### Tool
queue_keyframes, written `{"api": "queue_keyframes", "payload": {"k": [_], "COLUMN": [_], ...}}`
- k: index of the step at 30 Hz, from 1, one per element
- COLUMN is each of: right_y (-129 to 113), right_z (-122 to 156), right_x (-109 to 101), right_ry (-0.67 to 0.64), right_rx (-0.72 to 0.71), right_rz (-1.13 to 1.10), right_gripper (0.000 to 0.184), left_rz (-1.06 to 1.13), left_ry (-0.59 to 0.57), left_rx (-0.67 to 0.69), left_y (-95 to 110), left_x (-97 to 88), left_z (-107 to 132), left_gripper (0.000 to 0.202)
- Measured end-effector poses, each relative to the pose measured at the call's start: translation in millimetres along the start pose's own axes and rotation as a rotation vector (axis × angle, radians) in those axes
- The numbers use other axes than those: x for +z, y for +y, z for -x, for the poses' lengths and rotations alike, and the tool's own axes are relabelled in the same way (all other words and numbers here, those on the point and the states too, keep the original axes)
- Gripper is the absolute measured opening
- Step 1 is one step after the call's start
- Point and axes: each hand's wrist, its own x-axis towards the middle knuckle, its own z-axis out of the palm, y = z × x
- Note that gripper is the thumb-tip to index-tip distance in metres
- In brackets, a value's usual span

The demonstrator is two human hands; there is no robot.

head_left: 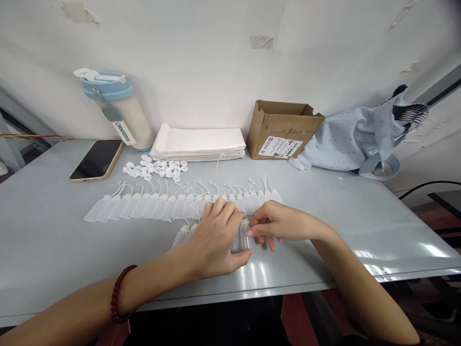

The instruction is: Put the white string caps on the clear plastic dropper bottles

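Several small translucent plastic bottles stand or lie side by side in a short front row, partly hidden by my left hand (218, 238). At the row's right end is a clear bottle (245, 238), with my left fingers curved at its top and my left thumb by its base. The thumb of my right hand (268, 223) touches the right side of that bottle, its index finger bent close behind; the other fingers hang curled. Behind both hands runs a long row of flat white plastic bottles (151, 205), each with a thin white string at its neck.
Loose white caps (154, 168) lie in a pile behind the long row. Along the wall are a phone (97, 161), a blue-lidded tumbler (124, 110), a stack of white envelopes (201, 142), a cardboard box (281, 129) and a light blue cloth bag (345, 137). The grey table (118, 254) has a front edge near me.
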Motion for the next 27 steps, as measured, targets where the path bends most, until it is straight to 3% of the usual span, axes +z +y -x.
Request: {"api": "queue_keyframes", "payload": {"k": [21, 27], "right_y": [2.3, 2.8], "right_z": [-5.7, -6.0], "right_x": [3.5, 4.0], "right_ry": [0.001, 0.028], "right_rx": [-0.01, -0.025], "right_rz": [0.025, 0.038], "right_gripper": [0.026, 0.026], "left_rz": [-0.086, -0.064], "left_ry": [-0.073, -0.016], "left_rx": [-0.002, -0.005], "left_y": [0.7, -0.8], "left_x": [0.0, -3.3], "left_z": [1.1, 1.3], "left_gripper": [0.038, 0.04]}}
